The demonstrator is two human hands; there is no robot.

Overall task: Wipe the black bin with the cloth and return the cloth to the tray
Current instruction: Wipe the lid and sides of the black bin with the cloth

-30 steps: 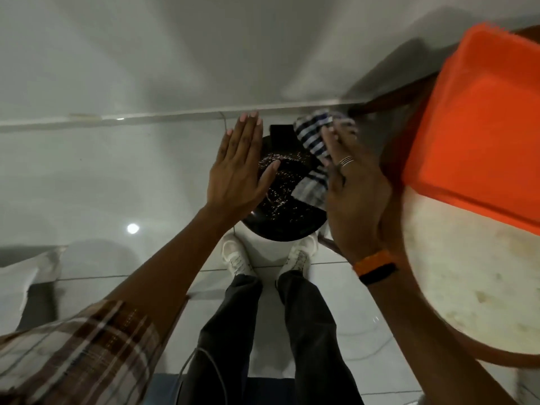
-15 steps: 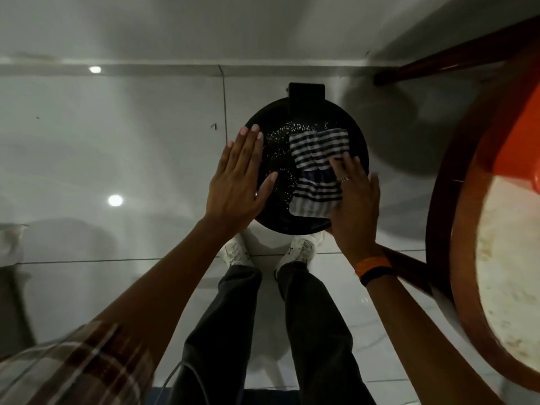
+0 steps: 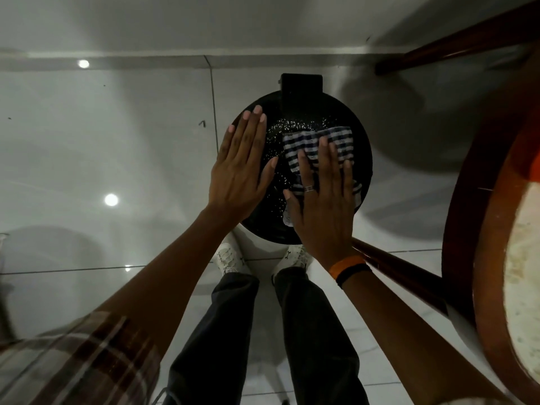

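Black bin (image 3: 359, 159) stands on the tiled floor (image 3: 117, 141), round lid facing up; wooden desk (image 3: 479, 200) crowds its right edge, open floor to the left; left hand (image 3: 239, 171) flat, fingers straight, on the lid's left rim; right hand (image 3: 321, 206) flat, pressing the striped cloth (image 3: 336, 138) onto the lid — half a second ago it covered only the cloth's near-right corner.

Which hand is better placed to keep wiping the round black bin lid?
The right hand: it lies flat on the blue-and-white striped cloth atop the round black bin lid. The left hand rests bare at the lid's edge.
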